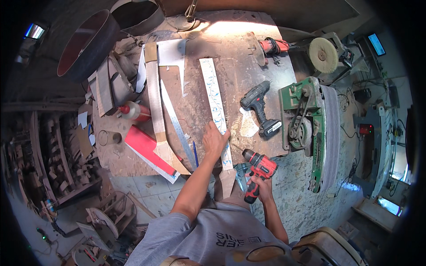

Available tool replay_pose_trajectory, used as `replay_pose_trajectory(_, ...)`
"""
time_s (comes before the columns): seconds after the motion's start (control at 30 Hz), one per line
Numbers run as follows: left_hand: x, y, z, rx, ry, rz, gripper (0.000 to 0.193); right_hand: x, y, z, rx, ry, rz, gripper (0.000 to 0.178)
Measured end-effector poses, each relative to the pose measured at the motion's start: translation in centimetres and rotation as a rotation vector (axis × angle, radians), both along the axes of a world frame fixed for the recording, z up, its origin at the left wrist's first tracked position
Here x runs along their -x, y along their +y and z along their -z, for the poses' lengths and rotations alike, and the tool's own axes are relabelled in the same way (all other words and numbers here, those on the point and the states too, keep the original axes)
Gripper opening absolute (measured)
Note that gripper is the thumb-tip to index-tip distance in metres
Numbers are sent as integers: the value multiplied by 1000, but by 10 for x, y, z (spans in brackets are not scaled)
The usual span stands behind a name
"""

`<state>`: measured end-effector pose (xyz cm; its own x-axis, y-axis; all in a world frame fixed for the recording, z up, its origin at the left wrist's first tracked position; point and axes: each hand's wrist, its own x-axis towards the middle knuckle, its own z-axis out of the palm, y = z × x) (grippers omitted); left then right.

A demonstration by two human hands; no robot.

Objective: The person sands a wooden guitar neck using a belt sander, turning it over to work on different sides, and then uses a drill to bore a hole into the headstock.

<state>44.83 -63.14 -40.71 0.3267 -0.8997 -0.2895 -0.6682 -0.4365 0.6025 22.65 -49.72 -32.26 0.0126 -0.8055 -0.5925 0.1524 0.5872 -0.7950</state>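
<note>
A long white strip with blue markings [214, 95] lies lengthwise on the workbench, its near end by the front edge. Across its lower half my left hand [215, 139] is closed, gripping it by the sides. My right hand [265, 188] is wrapped round the handle of a red and black cordless drill [265, 166]. The drill's bit points up and left toward the strip, apart from it. Below the strip's near end, a tapering brown piece [228, 181] juts past the bench edge. A dark cordless drill [256, 98] lies beyond my right hand.
Left on the workbench [122, 164] lie a metal ruler [178, 122], a long curved wooden piece [153, 88], a red flat template [148, 150] and a red-and-white bottle [134, 111]. A green belt machine [306, 124] stands right. An angle grinder [271, 46] sits at the far right.
</note>
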Motion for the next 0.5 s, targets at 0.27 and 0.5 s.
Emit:
replay_pose_trajectory(0.27,-6,-8,-22,-170,137,-93,56,-1,-23,7,138,136,41,30)
replay_pose_trajectory(0.5,-8,53,-55,111,635,-280,54,-1,-86,26,604,823,-389,67)
